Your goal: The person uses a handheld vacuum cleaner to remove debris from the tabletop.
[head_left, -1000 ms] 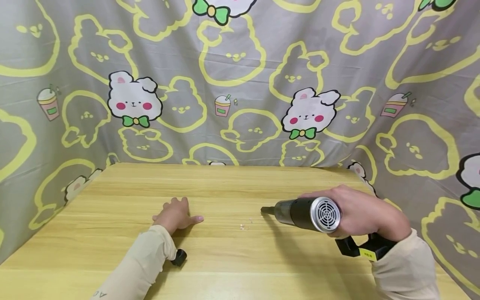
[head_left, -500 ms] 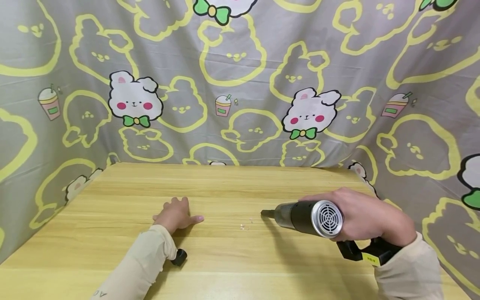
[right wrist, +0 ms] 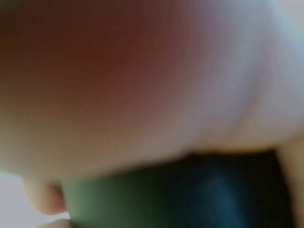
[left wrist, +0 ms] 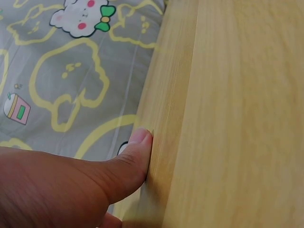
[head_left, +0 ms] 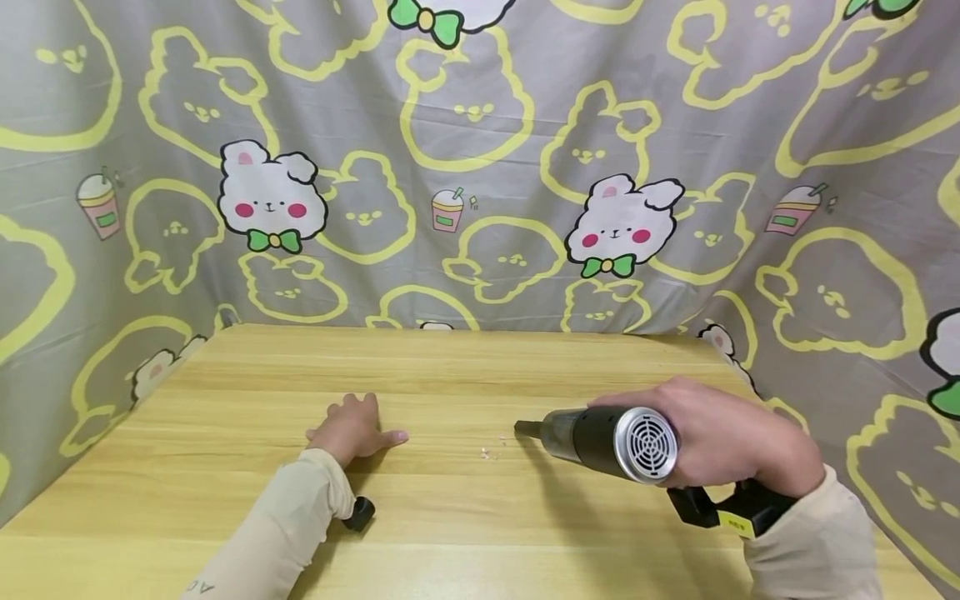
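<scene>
In the head view my right hand [head_left: 720, 433] grips a black handheld vacuum cleaner [head_left: 596, 437] with a silver vented end facing me. Its narrow dark nozzle [head_left: 528, 429] points left, close over the table and just right of some small pale crumbs [head_left: 489, 453]. My left hand [head_left: 352, 429] rests on the wood left of the crumbs, fingers spread and thumb out to the right. The left wrist view shows that thumb [left wrist: 140, 152] against the tabletop. Blurred skin and the vacuum's dark body [right wrist: 175, 194] fill the right wrist view.
The wooden table [head_left: 420, 517] spreads under both hands. A grey curtain [head_left: 480, 175] with yellow outlines and white rabbit faces hangs behind it and along both sides. A black wrist camera [head_left: 359, 514] sits at my left cuff.
My right hand has shifted slightly left with the vacuum cleaner, bringing the nozzle nearer the crumbs. The left hand has stayed in place, and the crumbs look the same.
</scene>
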Demonstrator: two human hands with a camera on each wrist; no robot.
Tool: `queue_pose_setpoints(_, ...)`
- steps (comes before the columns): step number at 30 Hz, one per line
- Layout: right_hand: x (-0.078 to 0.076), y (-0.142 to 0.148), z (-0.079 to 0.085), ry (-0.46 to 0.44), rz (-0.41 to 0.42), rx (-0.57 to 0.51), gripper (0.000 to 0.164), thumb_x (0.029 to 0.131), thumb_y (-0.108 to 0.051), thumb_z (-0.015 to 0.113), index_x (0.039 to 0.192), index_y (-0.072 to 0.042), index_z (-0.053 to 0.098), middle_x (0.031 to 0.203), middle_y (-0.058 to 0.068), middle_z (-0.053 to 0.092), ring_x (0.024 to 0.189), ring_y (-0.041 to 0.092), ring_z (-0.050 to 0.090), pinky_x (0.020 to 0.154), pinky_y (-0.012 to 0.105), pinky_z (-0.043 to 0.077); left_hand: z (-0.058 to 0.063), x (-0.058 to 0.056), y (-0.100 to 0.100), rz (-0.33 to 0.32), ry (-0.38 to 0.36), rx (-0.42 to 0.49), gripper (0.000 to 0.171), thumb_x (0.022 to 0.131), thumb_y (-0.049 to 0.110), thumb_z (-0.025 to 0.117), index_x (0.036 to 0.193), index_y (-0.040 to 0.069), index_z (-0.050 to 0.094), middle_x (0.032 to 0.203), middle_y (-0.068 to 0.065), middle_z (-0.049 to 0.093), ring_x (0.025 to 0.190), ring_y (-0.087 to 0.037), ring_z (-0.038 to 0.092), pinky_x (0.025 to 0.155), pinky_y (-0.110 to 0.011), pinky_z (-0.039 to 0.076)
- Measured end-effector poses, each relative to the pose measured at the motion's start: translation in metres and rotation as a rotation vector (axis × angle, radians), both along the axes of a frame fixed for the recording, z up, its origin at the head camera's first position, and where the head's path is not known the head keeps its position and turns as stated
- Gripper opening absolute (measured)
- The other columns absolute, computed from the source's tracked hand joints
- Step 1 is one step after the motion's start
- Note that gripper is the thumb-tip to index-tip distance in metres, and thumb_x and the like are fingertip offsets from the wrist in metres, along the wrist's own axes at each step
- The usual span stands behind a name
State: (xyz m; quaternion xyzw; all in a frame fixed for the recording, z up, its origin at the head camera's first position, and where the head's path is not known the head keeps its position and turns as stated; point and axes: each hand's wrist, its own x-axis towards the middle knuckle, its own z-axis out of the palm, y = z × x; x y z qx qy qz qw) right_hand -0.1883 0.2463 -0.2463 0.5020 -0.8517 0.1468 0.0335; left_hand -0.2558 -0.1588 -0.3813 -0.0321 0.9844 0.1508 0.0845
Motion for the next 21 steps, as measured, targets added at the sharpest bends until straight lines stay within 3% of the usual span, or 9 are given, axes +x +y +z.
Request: queue_pose_setpoints(21,-0.0010,-0.0092,-0.0015,-0.008,0.070,-0.025,0.072,0.065,-0.011,0.080,0.129,-0.026,0.052,0.094,-0.017,0.065,0.070,-0.001,0.058,0.066,0.025,0.053,0.0006,-0.0006,-0.0001,0.002,0.005,-0.007,0.094,0.079,0.060,0.065,0.137,-0.008,0.036,0.139,-0.042,0.030,0.124,-0.063,0.023,0.082,-0.087,0.024)
